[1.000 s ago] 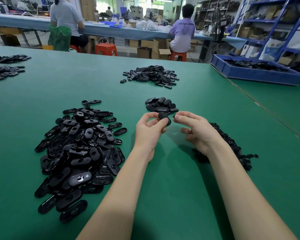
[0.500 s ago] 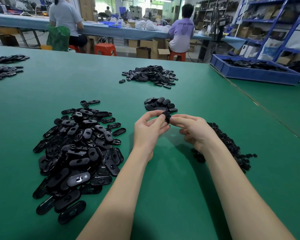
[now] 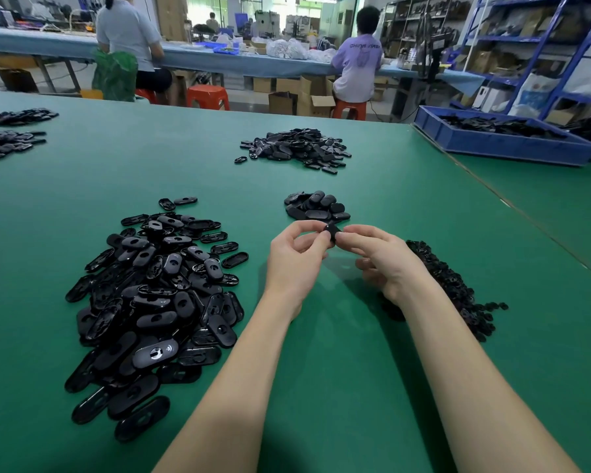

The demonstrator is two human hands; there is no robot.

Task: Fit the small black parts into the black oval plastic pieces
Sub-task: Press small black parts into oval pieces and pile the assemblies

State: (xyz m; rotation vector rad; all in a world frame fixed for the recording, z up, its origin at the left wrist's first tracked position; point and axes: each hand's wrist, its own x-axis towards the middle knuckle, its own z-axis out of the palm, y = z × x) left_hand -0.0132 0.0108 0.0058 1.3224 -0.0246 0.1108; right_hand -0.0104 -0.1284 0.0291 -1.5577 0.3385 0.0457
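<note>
Above the green table [image 3: 321, 370], my left hand [image 3: 296, 257] and my right hand [image 3: 386, 261] meet and together pinch one black oval piece [image 3: 331, 231] between their fingertips. Most of that piece is hidden by the fingers, and I cannot tell whether a small part sits in it. A big heap of black oval pieces [image 3: 151, 291] lies to the left of my left forearm. A heap of small black parts [image 3: 447, 285] lies just right of my right wrist. Just beyond my fingertips sits a small pile of ovals [image 3: 316, 208].
Another pile of black pieces [image 3: 297, 148] lies further back in the middle, and two more piles [image 3: 7, 134] at the far left. A blue bin [image 3: 502, 145] with black parts stands at the back right. Two people sit at a far bench, backs turned.
Both hands have risen slightly and closed together. The oval piece, earlier held mostly by the left fingers, is now pinched between both hands' fingertips.
</note>
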